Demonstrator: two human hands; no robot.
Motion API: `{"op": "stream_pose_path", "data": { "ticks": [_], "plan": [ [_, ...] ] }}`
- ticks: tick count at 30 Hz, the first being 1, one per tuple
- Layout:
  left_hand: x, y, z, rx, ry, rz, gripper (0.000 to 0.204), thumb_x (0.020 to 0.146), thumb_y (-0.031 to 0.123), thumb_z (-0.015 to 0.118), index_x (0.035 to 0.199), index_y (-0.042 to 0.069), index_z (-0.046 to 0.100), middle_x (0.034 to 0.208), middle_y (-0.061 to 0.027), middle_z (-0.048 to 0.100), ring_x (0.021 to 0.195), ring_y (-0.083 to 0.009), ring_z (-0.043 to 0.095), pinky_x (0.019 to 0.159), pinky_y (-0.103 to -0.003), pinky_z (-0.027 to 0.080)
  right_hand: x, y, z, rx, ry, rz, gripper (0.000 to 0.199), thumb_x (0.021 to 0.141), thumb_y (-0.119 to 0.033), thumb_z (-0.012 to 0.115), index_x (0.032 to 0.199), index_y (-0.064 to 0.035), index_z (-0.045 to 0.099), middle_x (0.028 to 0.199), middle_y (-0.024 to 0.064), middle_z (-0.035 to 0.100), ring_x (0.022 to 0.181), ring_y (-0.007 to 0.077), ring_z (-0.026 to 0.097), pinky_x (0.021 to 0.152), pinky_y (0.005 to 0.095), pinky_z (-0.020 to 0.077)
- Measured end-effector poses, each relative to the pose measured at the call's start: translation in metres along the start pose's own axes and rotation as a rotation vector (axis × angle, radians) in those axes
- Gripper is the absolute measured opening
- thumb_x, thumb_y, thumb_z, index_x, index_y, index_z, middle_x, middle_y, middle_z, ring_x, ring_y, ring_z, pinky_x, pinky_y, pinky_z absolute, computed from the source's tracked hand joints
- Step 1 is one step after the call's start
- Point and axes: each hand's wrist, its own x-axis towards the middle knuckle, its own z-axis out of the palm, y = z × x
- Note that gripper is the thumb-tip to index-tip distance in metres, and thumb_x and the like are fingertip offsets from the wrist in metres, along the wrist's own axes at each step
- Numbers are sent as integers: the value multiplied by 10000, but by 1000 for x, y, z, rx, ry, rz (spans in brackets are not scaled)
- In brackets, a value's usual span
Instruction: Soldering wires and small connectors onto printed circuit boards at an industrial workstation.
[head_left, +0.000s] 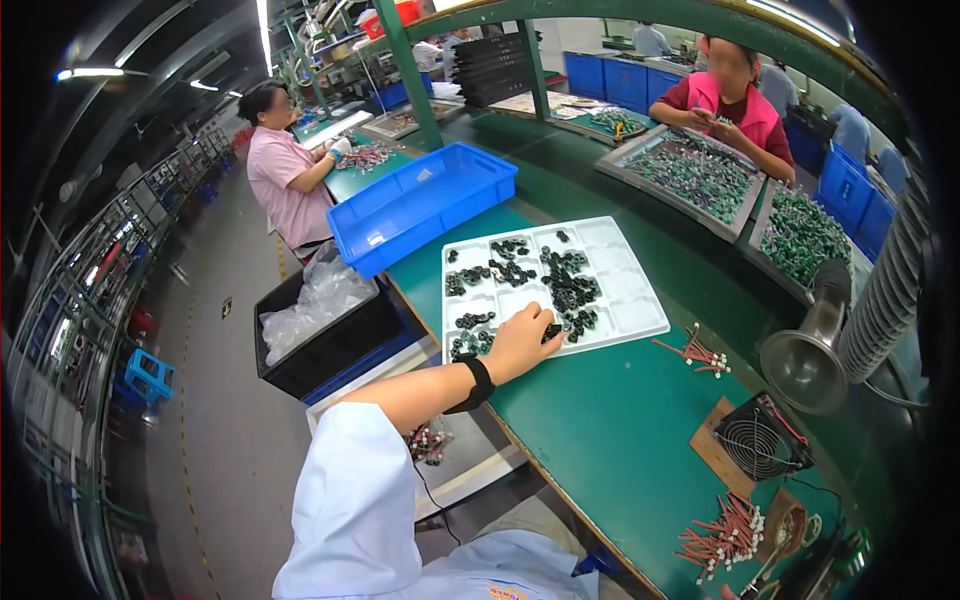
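While our left hand (520, 342) rests fingers-down on small dark parts (556, 328) in the white tray (625, 312) on the green worktop (610, 420), grip unclear, right hand unseen, we'd best pinch few parts and lift straight up.

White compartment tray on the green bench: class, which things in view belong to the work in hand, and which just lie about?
In hand:
left hand, reaching into the tray
white compartment tray
small dark ring parts in its compartments

Lying about:
blue crate
small fan
red-wired parts
metal funnel hose
black bin with clear bags
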Motion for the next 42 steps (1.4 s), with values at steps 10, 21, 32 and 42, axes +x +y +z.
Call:
{"op": "stream_pose_path", "data": {
  "ticks": [10,21,32,42],
  "plan": [
    [-3,-7,-4,-16,38,35,263,779,274,630,796,36,518,747,-125,531,670,-331,561,571,-419,463,5,-14,-1,69,53,-47,170,852,-32,608,1003,22,550,896,166,618,788,231,598,713,298,486],
    [-11,1,-3,66,138,59,254,783,276,617,774,39,525,742,-124,528,665,-328,573,559,-422,466,0,-11,-11,19,76,-43,167,860,-47,603,1001,25,551,912,154,615,786,232,595,718,297,484],
    [11,19,-49,-94,29,-301,300,739,285,686,831,12,599,815,-158,607,698,-307,588,625,-361,475,-2,1,-21,22,71,-24,191,866,-59,597,1012,31,513,946,178,600,797,242,589,726,306,479],
    [-43,184,-1,-242,-468,287,313,803,310,622,944,36,568,874,-128,544,793,-306,573,664,-389,477,-9,2,-30,73,94,14,195,859,-42,600,1012,36,508,925,191,606,779,237,595,715,306,486]
  ]
}}
